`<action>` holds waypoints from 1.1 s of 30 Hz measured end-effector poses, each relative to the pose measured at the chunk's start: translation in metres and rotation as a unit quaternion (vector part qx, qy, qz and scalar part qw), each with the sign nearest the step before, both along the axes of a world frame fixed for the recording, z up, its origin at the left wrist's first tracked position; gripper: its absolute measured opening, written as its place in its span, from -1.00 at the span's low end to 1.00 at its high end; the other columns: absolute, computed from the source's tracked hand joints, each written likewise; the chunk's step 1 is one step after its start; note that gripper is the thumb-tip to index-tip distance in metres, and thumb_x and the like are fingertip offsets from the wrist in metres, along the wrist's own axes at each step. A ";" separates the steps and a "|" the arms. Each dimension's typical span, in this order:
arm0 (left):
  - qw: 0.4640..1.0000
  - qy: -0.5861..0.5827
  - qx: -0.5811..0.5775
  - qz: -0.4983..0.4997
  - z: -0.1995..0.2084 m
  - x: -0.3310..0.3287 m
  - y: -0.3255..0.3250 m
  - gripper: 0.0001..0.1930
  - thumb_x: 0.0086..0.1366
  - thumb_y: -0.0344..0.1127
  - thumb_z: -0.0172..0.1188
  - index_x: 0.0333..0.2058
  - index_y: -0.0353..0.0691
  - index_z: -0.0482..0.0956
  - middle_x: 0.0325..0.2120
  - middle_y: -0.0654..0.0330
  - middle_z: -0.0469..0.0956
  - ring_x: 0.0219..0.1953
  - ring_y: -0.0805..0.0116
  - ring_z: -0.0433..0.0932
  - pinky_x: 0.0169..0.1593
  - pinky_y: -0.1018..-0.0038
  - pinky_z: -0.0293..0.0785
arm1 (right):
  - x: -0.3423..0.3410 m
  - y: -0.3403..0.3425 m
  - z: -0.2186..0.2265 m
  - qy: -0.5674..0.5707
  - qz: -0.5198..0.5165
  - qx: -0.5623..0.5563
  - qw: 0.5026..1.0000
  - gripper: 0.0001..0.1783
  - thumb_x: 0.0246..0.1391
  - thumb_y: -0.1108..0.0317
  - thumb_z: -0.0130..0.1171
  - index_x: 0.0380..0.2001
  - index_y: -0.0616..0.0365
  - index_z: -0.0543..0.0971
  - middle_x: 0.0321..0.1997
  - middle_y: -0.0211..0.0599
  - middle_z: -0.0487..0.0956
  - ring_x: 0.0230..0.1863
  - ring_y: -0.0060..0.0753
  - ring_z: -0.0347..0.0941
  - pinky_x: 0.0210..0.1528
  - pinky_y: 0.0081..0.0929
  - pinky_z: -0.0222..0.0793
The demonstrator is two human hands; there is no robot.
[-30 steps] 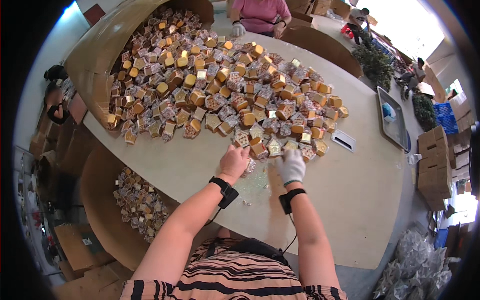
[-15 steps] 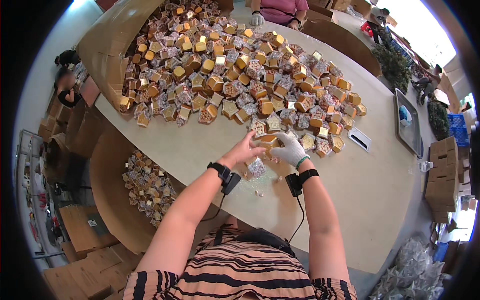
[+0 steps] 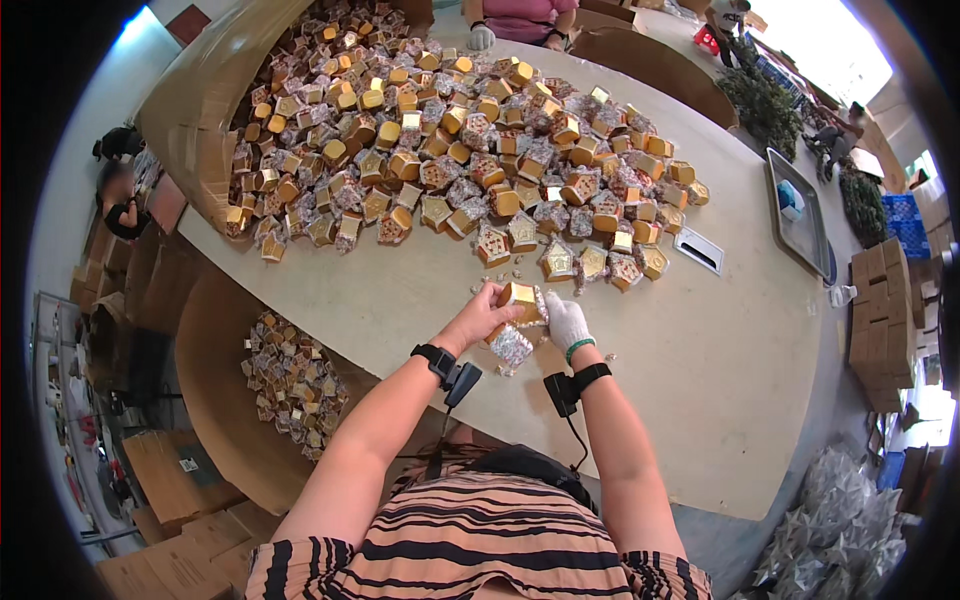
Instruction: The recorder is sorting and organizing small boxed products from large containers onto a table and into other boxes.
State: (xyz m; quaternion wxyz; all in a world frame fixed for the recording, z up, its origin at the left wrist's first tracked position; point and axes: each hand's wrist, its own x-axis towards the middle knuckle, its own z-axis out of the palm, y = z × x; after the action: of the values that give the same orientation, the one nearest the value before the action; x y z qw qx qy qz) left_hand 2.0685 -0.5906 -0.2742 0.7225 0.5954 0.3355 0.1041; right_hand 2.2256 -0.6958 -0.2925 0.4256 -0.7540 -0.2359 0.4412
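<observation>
My bare left hand [image 3: 478, 321] is closed on a small gold house-shaped ornament [image 3: 519, 296], gripping its left side. My right hand [image 3: 568, 321], in a white glove, has its fingers closed at the right edge of that same ornament. Just below, partly covered by the held piece, is another ornament [image 3: 511, 347] with a silvery, glittery face; whether it touches my left fingers I cannot tell. Small pale crumbs lie on the table around my hands. Beyond them spreads a large heap of similar gold and glitter-coated ornaments [image 3: 436, 212].
The pale table [image 3: 690, 400] has a slot plate [image 3: 699, 250] and a metal tray [image 3: 800, 230] at right. Cardboard walls the heap at far left. A round cardboard bin [image 3: 215, 390] of ornaments stands left below the table. Across the table is a person in pink with a gloved hand [image 3: 481, 38].
Both hands have come nearer to me from the heap's front edge, with the gold ornament between them. My right hand's fingers have closed in. The whole view has shifted slightly.
</observation>
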 end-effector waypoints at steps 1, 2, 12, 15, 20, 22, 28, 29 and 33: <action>0.999 0.023 0.021 -0.021 -0.001 -0.004 0.000 -0.53 0.16 -0.20 0.24 -0.09 -0.32 0.26 -0.21 0.11 0.46 -0.19 0.38 0.46 -0.12 0.48 0.43 | -0.003 -0.001 0.000 0.000 -0.001 0.002 1.000 -0.39 0.11 -0.05 -0.18 -0.53 0.35 0.55 -0.61 0.06 0.50 -0.50 -0.07 0.47 -0.33 -0.26 0.33; 0.999 0.019 0.029 -0.024 -0.001 -0.007 0.000 -0.53 0.16 -0.20 0.24 -0.09 -0.32 0.26 -0.21 0.11 0.46 -0.19 0.38 0.46 -0.12 0.48 0.43 | -0.005 -0.003 0.001 -0.108 0.024 0.005 0.994 -0.40 0.11 -0.05 -0.20 -0.54 0.32 0.56 -0.56 0.09 0.51 -0.45 0.01 0.47 -0.29 -0.20 0.33; 0.862 0.225 0.441 -0.110 0.017 -0.029 -0.015 -0.50 0.11 -0.05 0.21 -0.18 -0.26 0.21 -0.44 -0.10 0.52 -0.32 -0.08 0.53 -0.30 0.18 0.45 | -0.016 0.011 0.023 -0.509 0.232 -0.057 0.827 -0.57 0.10 0.12 -0.18 -0.64 0.04 0.58 -0.54 -0.13 0.56 -0.47 -0.03 0.50 -0.43 -0.17 0.39; 0.853 0.211 0.474 -0.057 0.021 -0.037 -0.016 -0.55 0.09 -0.12 0.22 -0.22 -0.28 0.24 -0.45 -0.06 0.52 -0.37 -0.06 0.54 -0.33 0.17 0.46 | -0.020 0.024 0.026 -0.569 0.256 -0.038 0.781 -0.64 0.06 0.18 -0.09 -0.70 -0.01 0.57 -0.60 -0.23 0.56 -0.52 -0.14 0.52 -0.54 -0.23 0.38; 0.791 0.188 0.581 -0.043 0.033 -0.057 -0.007 -0.58 0.07 -0.13 0.23 -0.27 -0.28 0.26 -0.45 -0.02 0.50 -0.42 -0.05 0.53 -0.36 0.16 0.46 | -0.027 0.051 0.029 -0.591 0.363 -0.105 0.712 -0.70 -0.03 0.13 0.01 -0.66 -0.01 0.59 -0.55 -0.32 0.58 -0.49 -0.18 0.53 -0.49 -0.28 0.40; 0.832 0.226 0.506 0.008 0.040 -0.069 0.009 -0.57 0.07 -0.07 0.23 -0.29 -0.27 0.28 -0.42 -0.03 0.50 -0.39 -0.04 0.53 -0.34 0.16 0.45 | -0.019 0.063 0.034 -0.610 0.280 -0.069 0.738 -0.73 -0.03 0.12 0.02 -0.57 0.03 0.58 -0.45 -0.27 0.56 -0.37 -0.18 0.51 -0.40 -0.29 0.40; 0.797 0.351 0.369 0.326 0.048 -0.222 0.061 -0.62 0.10 -0.12 0.23 -0.28 -0.30 0.38 -0.51 -0.03 0.53 -0.43 0.02 0.55 -0.34 0.26 0.45 | 0.025 0.079 0.046 -0.552 0.154 -0.174 0.801 -0.40 -0.20 0.02 0.18 -0.07 0.05 0.38 -0.08 -0.15 0.43 0.03 -0.09 0.31 0.03 -0.23 0.24; 0.777 0.297 0.367 0.417 0.046 -0.255 0.061 -0.60 0.10 -0.13 0.24 -0.28 -0.35 0.38 -0.44 -0.01 0.54 -0.40 0.09 0.55 -0.30 0.31 0.45 | 0.029 0.080 0.044 -0.544 0.162 -0.204 0.797 -0.34 -0.22 0.02 0.20 -0.01 0.04 0.35 -0.05 -0.14 0.44 0.03 -0.08 0.32 0.04 -0.24 0.24; 0.707 0.436 0.227 0.509 0.047 -0.364 0.071 -0.46 0.10 -0.02 0.22 -0.15 -0.40 0.35 -0.25 -0.09 0.48 -0.14 0.01 0.46 -0.07 0.25 0.34 | 0.028 0.081 0.031 -0.536 0.153 -0.233 0.797 -0.29 -0.29 0.12 0.26 0.03 0.01 0.32 -0.04 -0.12 0.45 0.06 -0.09 0.31 0.07 -0.25 0.24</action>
State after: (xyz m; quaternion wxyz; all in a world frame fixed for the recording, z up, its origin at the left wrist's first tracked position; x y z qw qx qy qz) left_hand 1.7047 -0.5197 -0.2275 0.1769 0.4595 0.8313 0.2579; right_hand 2.2532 -0.6144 -0.2612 -0.0302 -0.9004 -0.4287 0.0676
